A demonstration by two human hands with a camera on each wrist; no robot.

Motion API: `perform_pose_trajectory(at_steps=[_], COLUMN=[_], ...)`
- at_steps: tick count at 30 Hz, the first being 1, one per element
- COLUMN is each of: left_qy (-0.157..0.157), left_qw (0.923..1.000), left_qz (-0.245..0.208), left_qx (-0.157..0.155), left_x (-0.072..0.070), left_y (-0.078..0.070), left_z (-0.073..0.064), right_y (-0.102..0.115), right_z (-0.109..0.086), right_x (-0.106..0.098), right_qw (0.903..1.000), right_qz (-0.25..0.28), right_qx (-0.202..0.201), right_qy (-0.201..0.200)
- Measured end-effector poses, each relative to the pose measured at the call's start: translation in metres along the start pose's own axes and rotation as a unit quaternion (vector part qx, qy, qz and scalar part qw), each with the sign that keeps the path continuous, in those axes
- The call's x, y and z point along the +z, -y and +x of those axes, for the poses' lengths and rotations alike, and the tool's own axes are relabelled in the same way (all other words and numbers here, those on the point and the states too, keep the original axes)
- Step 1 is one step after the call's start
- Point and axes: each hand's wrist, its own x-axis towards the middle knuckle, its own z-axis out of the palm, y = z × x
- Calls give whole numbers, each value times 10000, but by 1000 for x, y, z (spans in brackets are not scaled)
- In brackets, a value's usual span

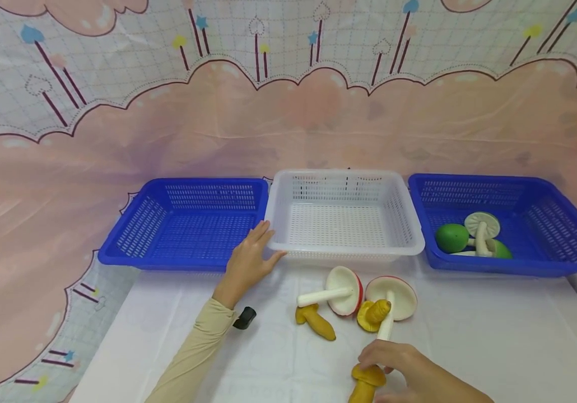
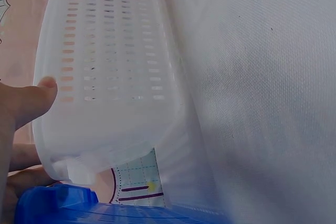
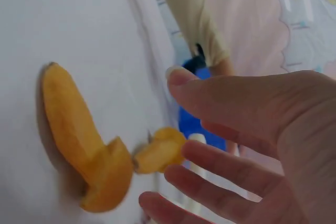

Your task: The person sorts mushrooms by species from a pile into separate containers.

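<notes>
My left hand (image 1: 248, 263) touches the front left corner of the white basket (image 1: 344, 251), its thumb apart from the straight fingers. In the left wrist view the thumb lies by the white basket's rim (image 2: 44, 129). Low over the table, my right hand (image 1: 409, 366) reaches across a yellow toy mushroom (image 1: 363, 387); the right wrist view shows spread fingers beside that mushroom (image 3: 73, 124), holding nothing. Beyond it lie two red-capped toy mushrooms (image 1: 341, 285) with white stems. One yellow mushroom (image 1: 319, 324) touches the left one's stem, and another (image 1: 371, 316) overlaps the right one.
To the left of the white basket stands a blue basket (image 1: 162, 262). A second blue basket (image 1: 515, 266) at right holds several green-capped mushrooms (image 1: 451, 238). A small black object (image 1: 245, 318) is at my left wrist. Behind the baskets hangs a pink patterned cloth (image 1: 288, 123).
</notes>
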Motion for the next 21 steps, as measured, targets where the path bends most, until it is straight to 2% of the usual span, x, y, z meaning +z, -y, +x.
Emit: perform_pose_trajectory(at_steps=[3,5,7,10,15,18,21], left_qy=[12,38,76,113,101,93,80], left_qw=[10000,10000,10000,9999,9999,10000,10000], left_qz=[0,-7,-19,-37,-23,-31,-32], left_qx=[-1,-16,-21,-18,-15,-3,2], left_x=[0,0,0,1,1,0,-1], left_y=[0,0,1,1,0,0,0], left_z=[0,0,0,1,1,1,1], right_y=[-4,-7,-9,-14,-21,-23,-22], right_z=[3,5,6,8,12,12,13], right_x=[7,11,14,20,30,31,30], right_qw=[9993,9970,9937,9861,9691,9695,9745], right_qz=[-336,-748,-1095,-1615,-2443,-2381,-2072], right_qx=[-84,-92,72,279,244,495,797], right_qy=[159,185,230,260,255,312,333])
